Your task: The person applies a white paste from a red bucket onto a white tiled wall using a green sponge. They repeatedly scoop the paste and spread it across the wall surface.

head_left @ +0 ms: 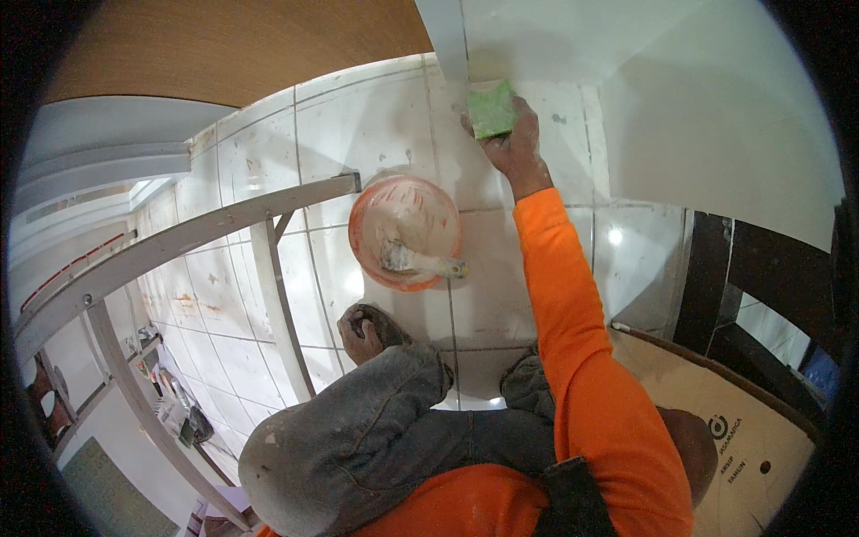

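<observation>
Cardboard box (667,385) bears black lettering (730,453); right hand (519,148) holds green block (491,109).

Indoor worksite: smeared tile floor (376,125), orange bowl (360,246) of pale paste (394,210), metal frame (188,236).

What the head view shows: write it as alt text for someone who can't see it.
A person's right hand holds a square green pad near a white wall. An orange bowl of pale paste with a smeared tool resting in it sits on the white tiled floor; a metal frame stands at left.
</observation>
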The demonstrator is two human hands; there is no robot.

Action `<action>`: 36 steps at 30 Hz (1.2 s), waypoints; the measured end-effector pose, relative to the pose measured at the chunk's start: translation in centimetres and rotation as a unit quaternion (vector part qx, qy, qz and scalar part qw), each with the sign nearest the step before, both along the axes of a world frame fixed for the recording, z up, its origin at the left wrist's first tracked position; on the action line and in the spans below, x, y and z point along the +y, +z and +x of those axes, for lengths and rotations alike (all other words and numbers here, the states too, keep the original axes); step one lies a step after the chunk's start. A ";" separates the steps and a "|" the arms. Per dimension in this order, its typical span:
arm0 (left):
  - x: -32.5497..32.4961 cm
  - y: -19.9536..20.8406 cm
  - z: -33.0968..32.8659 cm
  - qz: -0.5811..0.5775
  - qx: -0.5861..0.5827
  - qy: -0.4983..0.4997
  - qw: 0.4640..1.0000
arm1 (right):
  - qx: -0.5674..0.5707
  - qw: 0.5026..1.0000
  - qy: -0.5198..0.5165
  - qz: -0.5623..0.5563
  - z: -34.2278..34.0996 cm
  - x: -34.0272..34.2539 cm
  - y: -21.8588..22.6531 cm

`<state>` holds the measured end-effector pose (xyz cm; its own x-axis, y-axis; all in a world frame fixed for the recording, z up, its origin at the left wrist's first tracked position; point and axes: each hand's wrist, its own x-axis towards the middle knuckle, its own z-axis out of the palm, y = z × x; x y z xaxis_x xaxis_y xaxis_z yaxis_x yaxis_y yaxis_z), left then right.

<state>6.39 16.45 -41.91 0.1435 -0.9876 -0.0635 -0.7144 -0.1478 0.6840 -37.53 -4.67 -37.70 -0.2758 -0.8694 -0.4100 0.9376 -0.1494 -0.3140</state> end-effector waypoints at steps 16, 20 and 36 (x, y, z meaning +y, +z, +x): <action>-0.6 1.0 -0.7 0.044 -0.004 0.029 0.999 | 0.637 0.757 0.057 0.133 -4.5 5.1 6.7; -1.1 1.9 -1.6 0.054 -0.024 0.034 0.998 | 0.338 0.937 0.044 0.079 -6.6 6.1 4.3; -1.5 3.0 -2.1 0.080 -0.019 0.056 0.995 | 0.999 -0.040 0.017 0.032 -8.4 1.7 -3.7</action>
<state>4.33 14.95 -38.92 0.2575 -0.9430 -0.2107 -0.7125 -0.3326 0.6179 -45.98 -2.97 -41.37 0.2502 -0.8991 0.3591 -0.9176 -0.1018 0.3843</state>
